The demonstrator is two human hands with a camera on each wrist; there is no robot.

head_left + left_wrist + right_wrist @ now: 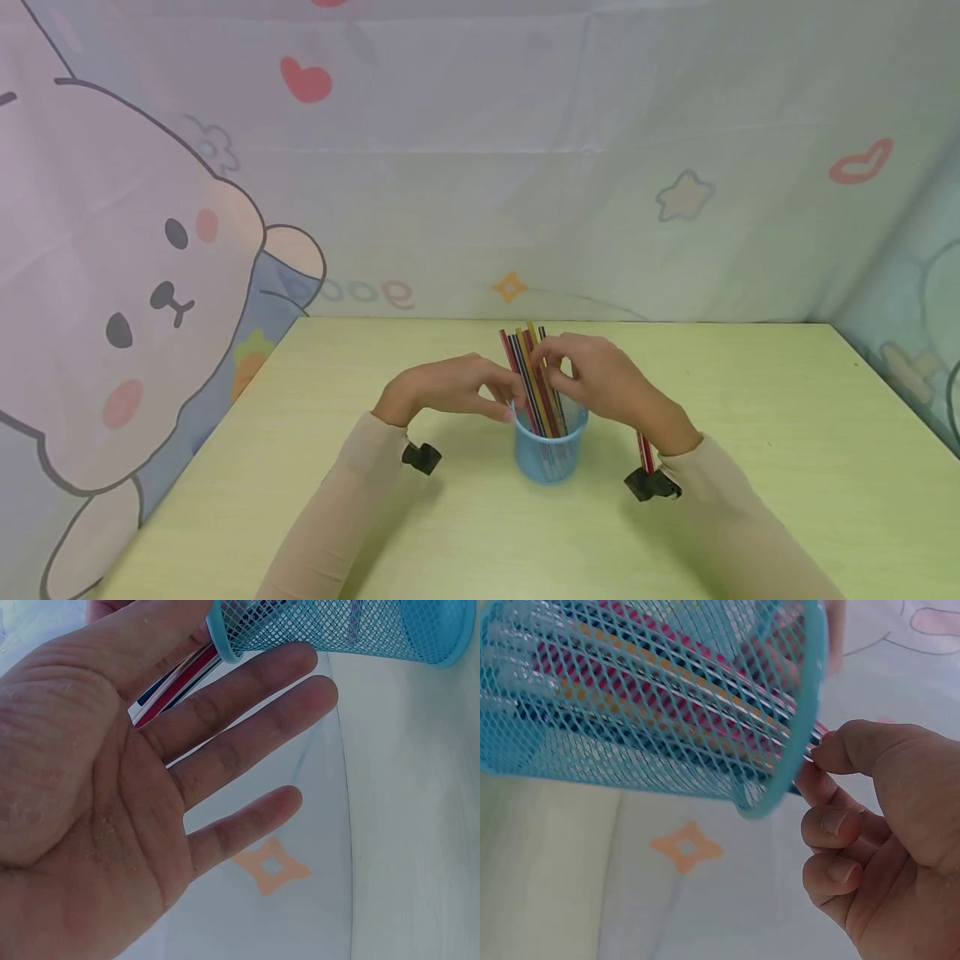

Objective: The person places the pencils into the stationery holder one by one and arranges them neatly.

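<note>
A light blue mesh pen holder (547, 458) stands upright on the table with several striped pencils (534, 383), red, yellow and black, leaning in it. From the left, my left hand (465, 385) holds the holder's rim between thumb and index finger. Its other three fingers stretch out beside the mesh wall (360, 630), as the left wrist view shows. My right hand (596, 375) comes over from the right and pinches a pencil with thumb and index finger above the rim (810, 712). Its remaining fingers are curled, and the pencil is partly hidden behind the fingertips.
A red pencil (645, 452) shows beside my right wrist, partly covered by the wrist and its black camera (651, 485). Behind the pale yellow-green table (225, 500) hangs a printed cloth (480, 167) with a cartoon bear, meeting the table's back edge.
</note>
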